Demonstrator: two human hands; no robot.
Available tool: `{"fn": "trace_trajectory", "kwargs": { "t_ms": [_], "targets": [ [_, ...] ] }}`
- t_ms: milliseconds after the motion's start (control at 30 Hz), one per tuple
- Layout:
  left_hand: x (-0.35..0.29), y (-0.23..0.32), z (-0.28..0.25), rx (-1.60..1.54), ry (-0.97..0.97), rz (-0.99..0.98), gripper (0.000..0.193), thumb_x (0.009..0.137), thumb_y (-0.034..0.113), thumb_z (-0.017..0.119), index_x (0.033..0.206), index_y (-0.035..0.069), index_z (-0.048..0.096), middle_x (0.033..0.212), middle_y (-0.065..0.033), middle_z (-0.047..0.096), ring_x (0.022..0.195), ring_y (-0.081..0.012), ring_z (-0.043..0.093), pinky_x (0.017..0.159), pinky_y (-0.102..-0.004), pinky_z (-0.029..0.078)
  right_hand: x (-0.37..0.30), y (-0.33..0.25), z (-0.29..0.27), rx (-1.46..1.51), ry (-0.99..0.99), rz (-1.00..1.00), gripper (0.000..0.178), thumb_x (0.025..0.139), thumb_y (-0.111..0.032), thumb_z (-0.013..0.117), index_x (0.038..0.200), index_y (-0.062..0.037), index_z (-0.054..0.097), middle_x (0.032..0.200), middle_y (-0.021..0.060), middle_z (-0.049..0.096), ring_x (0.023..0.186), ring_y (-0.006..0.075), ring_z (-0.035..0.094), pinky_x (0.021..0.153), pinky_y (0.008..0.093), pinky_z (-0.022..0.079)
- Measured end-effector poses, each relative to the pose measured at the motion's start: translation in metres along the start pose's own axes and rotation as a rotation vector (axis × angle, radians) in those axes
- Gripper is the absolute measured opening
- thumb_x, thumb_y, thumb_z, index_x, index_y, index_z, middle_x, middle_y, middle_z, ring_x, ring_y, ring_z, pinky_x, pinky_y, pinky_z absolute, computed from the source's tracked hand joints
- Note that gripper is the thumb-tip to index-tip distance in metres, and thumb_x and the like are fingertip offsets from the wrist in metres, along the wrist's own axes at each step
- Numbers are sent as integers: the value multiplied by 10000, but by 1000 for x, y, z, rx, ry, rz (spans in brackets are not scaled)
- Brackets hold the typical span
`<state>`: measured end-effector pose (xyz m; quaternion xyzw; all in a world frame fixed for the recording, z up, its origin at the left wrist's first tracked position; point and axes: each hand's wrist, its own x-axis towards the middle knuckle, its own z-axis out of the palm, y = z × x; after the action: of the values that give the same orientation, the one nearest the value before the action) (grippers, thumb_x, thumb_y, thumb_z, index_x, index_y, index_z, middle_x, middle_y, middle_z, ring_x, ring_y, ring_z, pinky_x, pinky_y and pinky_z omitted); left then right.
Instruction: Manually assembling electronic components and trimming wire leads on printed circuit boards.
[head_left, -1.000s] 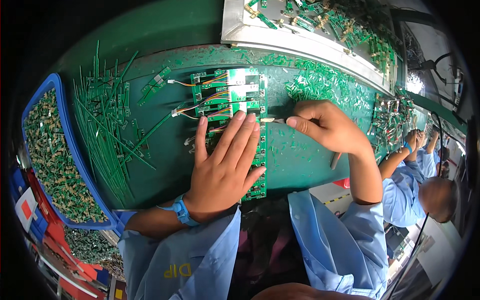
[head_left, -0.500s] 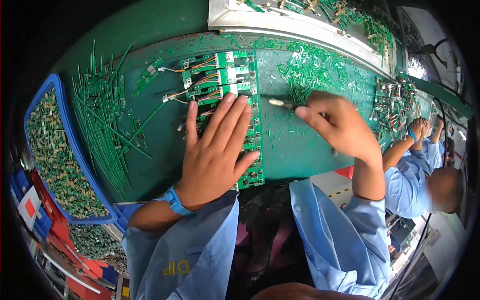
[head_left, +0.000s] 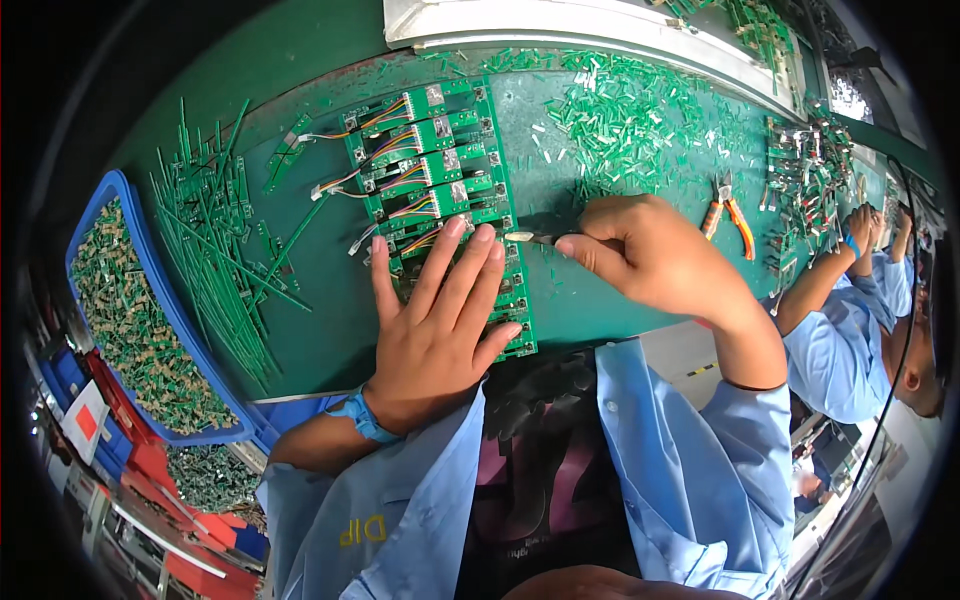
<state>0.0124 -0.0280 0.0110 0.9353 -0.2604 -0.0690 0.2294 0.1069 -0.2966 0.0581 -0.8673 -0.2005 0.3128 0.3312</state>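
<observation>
My left hand lies flat, fingers spread, over the lower part of a green circuit board panel. Rows of small boards make up this panel, with white connectors and coloured wires sticking out to its left. In the closed fingers of my right hand is a slim tool with a pale, oval tip, its kind unclear. That tip is at the panel's right edge, close to my left fingertips; whether it touches cannot be seen. My left palm hides some of the boards.
Orange-handled pliers lie beyond my right hand, near a heap of green scraps. Long green strips and a blue bin of small parts stand left. Wired boards and a co-worker's hands are at right.
My right hand has brought the tool left to the panel's edge. The panel sits slightly tilted, and my left hand covers a lower part of it. The pliers have come into view.
</observation>
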Motion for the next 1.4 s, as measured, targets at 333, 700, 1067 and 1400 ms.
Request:
{"fn": "trace_trajectory", "kwargs": {
  "t_ms": [333, 700, 1067, 1400],
  "targets": [
    [-4, -1, 5, 5, 4, 5, 790, 989, 446, 744, 1628, 27, 543, 1774, -133, 453, 1685, -384, 343, 1284, -843, 84, -12, -36, 11, -401, 133, 36, 341, 1046, -257, 719, 808, -13, 740, 760, 161, 722, 646, 400, 670, 620, 459, 539],
    [-21, 11, 4, -70, 9, -16, 742, 999, 426, 735, 1605, 35, 559, 1754, -130, 483, 1660, -330, 410, 1279, -848, 139, -25, 16, 2, 87, -137, 114, 357, 1090, -189, 715, 802, 9, 638, 723, 111, 586, 650, 290, 490, 662, 417, 439],
    [-35, 8, 19, -42, 34, 72, 638, 1015, 451, 727, 1520, 77, 613, 1722, -139, 520, 1642, -343, 435, 1302, -828, 81, -35, -14, 19, -16, -111, 117, 323, 1075, -180, 732, 830, 15, 652, 799, 109, 604, 675, 293, 516, 670, 414, 440],
    [-30, 9, 14, -92, 57, 33, 529, 1020, 428, 735, 1447, 121, 672, 1657, -102, 589, 1590, -339, 501, 1317, -811, 85, -53, -11, 15, -154, -43, 73, 311, 1061, -188, 742, 839, 15, 666, 822, 110, 608, 674, 297, 532, 665, 410, 443]
  ]
}}
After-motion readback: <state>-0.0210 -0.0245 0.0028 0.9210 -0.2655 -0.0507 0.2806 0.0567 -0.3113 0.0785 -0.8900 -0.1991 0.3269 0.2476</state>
